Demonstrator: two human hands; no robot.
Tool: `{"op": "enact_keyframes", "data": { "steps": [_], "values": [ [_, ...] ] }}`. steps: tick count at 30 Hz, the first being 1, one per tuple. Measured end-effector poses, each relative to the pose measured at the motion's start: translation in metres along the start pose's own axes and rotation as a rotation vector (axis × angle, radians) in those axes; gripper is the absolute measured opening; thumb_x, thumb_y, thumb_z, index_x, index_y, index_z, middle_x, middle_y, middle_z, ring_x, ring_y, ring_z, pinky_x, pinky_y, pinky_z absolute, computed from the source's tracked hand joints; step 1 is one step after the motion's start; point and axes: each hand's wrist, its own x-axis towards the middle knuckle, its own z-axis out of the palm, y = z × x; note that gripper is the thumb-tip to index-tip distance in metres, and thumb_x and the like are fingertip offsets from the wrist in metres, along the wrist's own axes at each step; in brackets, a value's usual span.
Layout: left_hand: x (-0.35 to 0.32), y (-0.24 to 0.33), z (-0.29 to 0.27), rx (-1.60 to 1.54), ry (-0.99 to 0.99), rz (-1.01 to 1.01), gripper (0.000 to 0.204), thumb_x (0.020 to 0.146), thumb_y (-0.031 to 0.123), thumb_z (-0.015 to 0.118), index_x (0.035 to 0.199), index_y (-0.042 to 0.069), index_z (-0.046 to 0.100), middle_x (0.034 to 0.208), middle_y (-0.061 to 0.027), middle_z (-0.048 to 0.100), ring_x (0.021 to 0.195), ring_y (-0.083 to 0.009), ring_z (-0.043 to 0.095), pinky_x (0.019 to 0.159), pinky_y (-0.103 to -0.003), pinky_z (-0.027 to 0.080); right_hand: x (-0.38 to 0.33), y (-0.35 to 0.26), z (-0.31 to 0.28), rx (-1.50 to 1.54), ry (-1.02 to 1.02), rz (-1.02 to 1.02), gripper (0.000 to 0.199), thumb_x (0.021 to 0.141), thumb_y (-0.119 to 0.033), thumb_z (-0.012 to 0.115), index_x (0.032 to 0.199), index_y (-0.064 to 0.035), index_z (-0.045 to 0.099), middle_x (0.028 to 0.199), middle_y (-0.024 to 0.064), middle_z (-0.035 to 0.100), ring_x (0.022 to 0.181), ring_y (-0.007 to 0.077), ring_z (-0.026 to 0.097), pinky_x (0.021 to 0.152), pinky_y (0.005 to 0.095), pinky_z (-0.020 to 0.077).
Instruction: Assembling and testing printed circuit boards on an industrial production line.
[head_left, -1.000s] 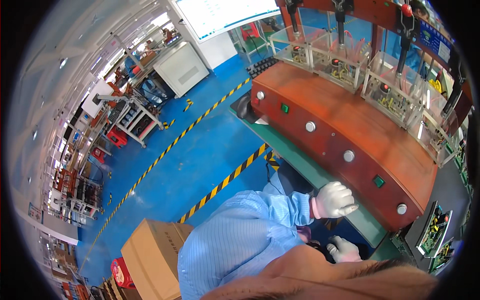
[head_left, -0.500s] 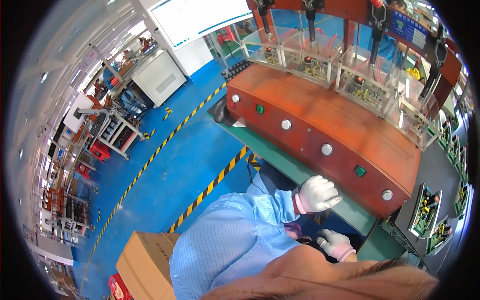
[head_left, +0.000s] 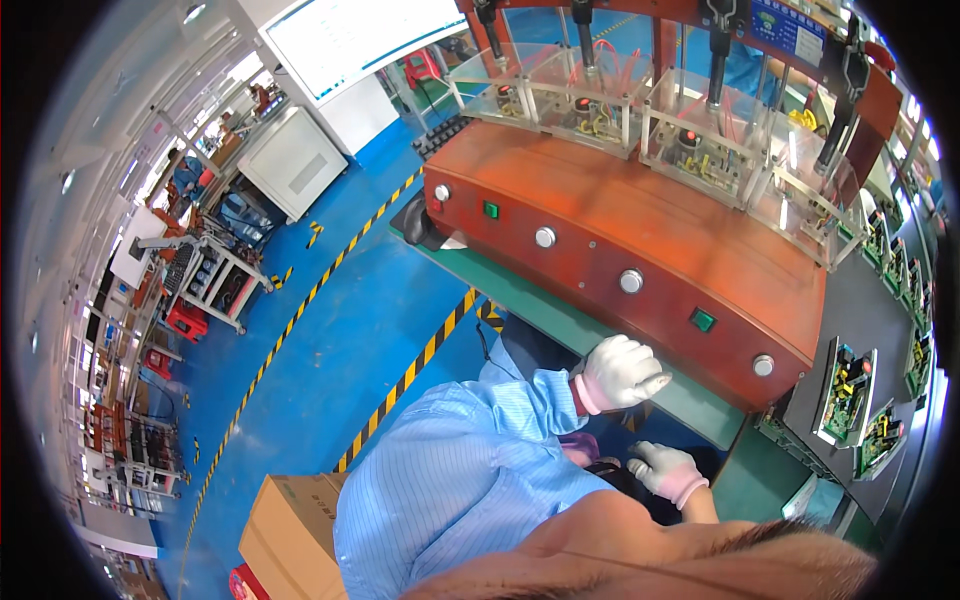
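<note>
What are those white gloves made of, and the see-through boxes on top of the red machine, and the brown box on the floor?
The left hand and right hand wear white gloves that look like knitted fabric, matte, with pink cuffs. The see-through boxes look like clear rigid plastic, probably acrylic: glossy, with reflections and sharp edges. The brown box looks like plain matte cardboard with folded flaps.

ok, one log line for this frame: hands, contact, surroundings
left hand: gloved, at green bench edge | right hand: gloved, lower, empty | ahead: red button console

Blue floor crossed by yellow-black tape, white cabinet beyond it (cluttered carts left of that).
</note>
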Motion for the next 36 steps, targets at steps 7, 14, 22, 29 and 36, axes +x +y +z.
{"op": "enact_keyframes", "data": {
  "steps": [7,14,22,29,36],
  "values": [
    [0.006,0.005,-0.005,0.004,-0.01,-0.012,0.017,0.079,0.022,0.072,0.068,0.012,0.064,0.066,-0.0024,0.055,0.057,-0.0231,0.049,0.059,-0.032,0.042,-0.002,-0.001,-0.002,0.014,-0.003,0.002,0.04,0.097,-0.039,0.05,0.122,-0.0098,0.062,0.116,0.0133,0.07,0.102,0.0379,0.065,0.087,0.0413,0.0503],
    [0.013,0.009,-0.005,0.006,-0.03,0.029,0.012,0.077,0.019,0.073,0.069,0.012,0.067,0.066,-0.0021,0.057,0.056,-0.0237,0.052,0.058,-0.033,0.042,-0.01,-0.001,0.003,0.032,0.044,-0.002,0.043,0.098,-0.043,0.049,0.124,-0.0117,0.061,0.113,0.0143,0.07,0.101,0.0394,0.065,0.087,0.0429,0.0504],
    [0.004,0.003,-0.004,-0.032,-0.09,-0.013,0.014,0.077,0.02,0.071,0.068,0.011,0.067,0.067,-0.0021,0.06,0.056,-0.0239,0.052,0.058,-0.034,0.042,0.002,0.0,0.004,0.015,-0.006,0.058,0.045,0.097,-0.046,0.048,0.126,-0.0142,0.061,0.114,0.0143,0.07,0.1,0.0398,0.066,0.085,0.0452,0.0521],
    [0.003,0.005,-0.003,0.004,-0.123,-0.032,0.019,0.082,0.024,0.069,0.068,0.01,0.066,0.066,-0.0019,0.059,0.057,-0.0233,0.05,0.06,-0.033,0.041,0.002,-0.002,0.0,-0.006,-0.062,0.063,0.044,0.097,-0.045,0.048,0.126,-0.0144,0.061,0.115,0.0136,0.07,0.101,0.0383,0.067,0.085,0.0458,0.0526],
    [0.0,0.002,-0.002,0.009,-0.124,-0.033,0.023,0.084,0.026,0.067,0.068,0.01,0.066,0.066,-0.0018,0.058,0.057,-0.0232,0.05,0.06,-0.033,0.041,0.002,-0.001,0.005,-0.019,-0.021,0.032,0.043,0.097,-0.044,0.048,0.123,-0.013,0.063,0.11,0.0132,0.072,0.098,0.0377,0.067,0.082,0.0449,0.0527]
  ]
}}
